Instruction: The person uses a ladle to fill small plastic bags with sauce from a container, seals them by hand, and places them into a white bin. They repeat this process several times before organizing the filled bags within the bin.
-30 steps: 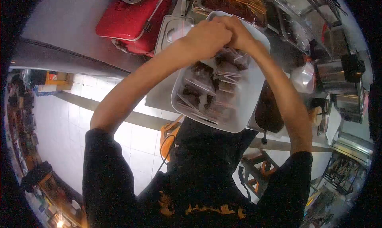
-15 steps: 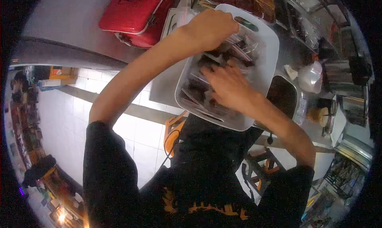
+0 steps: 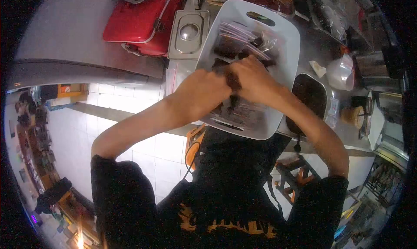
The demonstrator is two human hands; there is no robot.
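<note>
A white plastic bin with handle slots stands below my hands. Inside it, small clear zip bags with dark contents stand in rows at the far end, and more zip bags lie at the near end. My left hand is closed in a fist over the bin's left side. Close beside it, my right hand is also closed. Between the two hands shows a dark-filled plastic bag, pinched by the fingers and mostly covered by them.
Left of the bin are a lidded steel container, a red bag and clear plastic with a red line. To the right stand a dark-filled tray, a white plastic bag and a roll.
My left hand has come down from the bin's far end to its left side. My right hand has moved up slightly, and the two now meet around a bag.
</note>
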